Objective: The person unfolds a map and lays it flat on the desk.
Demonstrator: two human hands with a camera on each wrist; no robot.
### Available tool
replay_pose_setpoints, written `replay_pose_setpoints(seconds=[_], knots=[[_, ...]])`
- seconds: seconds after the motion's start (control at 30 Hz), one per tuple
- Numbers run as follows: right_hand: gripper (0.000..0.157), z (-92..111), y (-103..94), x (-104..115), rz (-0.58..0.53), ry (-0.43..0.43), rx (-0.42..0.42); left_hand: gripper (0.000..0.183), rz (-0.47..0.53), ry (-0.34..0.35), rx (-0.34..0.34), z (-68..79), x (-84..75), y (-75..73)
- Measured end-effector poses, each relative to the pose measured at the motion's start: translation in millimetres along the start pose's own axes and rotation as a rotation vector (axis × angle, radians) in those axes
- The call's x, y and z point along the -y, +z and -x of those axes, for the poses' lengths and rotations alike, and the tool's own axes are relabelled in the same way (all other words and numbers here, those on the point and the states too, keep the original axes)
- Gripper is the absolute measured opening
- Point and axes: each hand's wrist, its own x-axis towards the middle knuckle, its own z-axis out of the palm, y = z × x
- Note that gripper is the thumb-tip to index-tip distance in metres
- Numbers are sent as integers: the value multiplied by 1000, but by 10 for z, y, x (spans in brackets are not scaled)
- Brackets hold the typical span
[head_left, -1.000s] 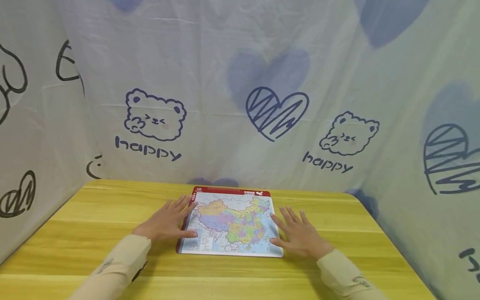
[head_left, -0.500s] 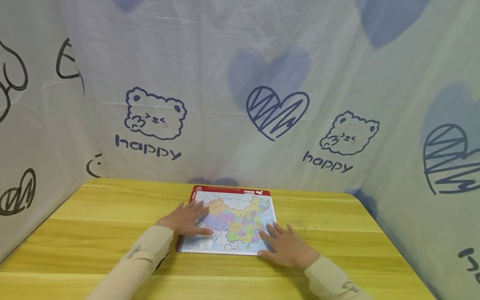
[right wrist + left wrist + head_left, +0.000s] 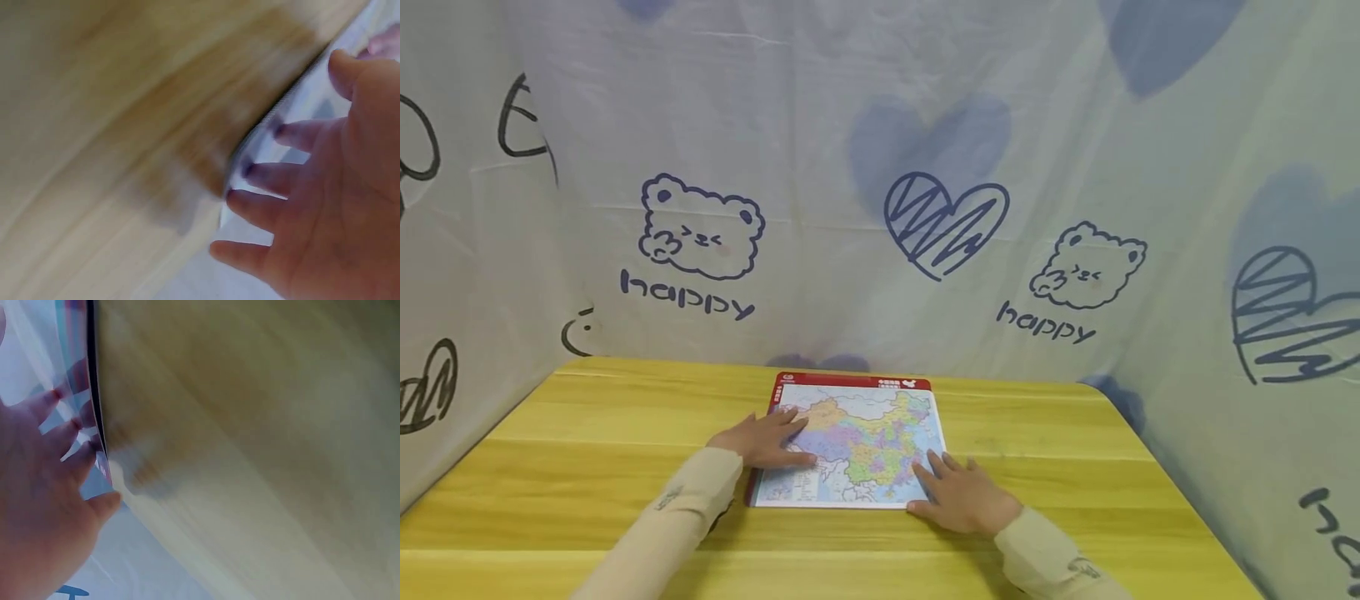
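A flat map board (image 3: pixel 865 404) with a red header lies on the yellow wooden table, its coloured land areas facing up. My left hand (image 3: pixel 762 440) spreads over its left side, fingers straight and thumb stretched inward. Along the lower right edge, my right hand (image 3: pixel 964 498) lies with fingers spread and their tips over the map's corner. The left wrist view shows the left hand (image 3: pixel 47 494) with fingertips at the glossy surface near the board's dark edge. In the right wrist view, the right hand (image 3: pixel 331 181) has its fingertips likewise at that surface, mirrored in it.
The yellow wood-grain table (image 3: pixel 602 450) extends around the board on every side. A pale curtain (image 3: pixel 827 275) printed with hearts, bears and lettering hangs behind the table and along both sides.
Both hands have moved inward from the board's side edges onto the map, the right one also nearer its lower corner. The view has shifted slightly; the board stays in place on the table.
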Motion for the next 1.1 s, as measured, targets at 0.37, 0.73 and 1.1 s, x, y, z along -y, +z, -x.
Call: replay_pose_setpoints(seconds=[0.37,0.73,1.1], knots=[[54,-96,-54,21,-68,38,-78,92,32,-3,36,112,43,4],[52,-211,-22,-99,-259,56,-50,88,36,8,36,231,-23,-7],[49,-225,-81,-166,-291,80,-36,82,44,118,52,514,-2,100]])
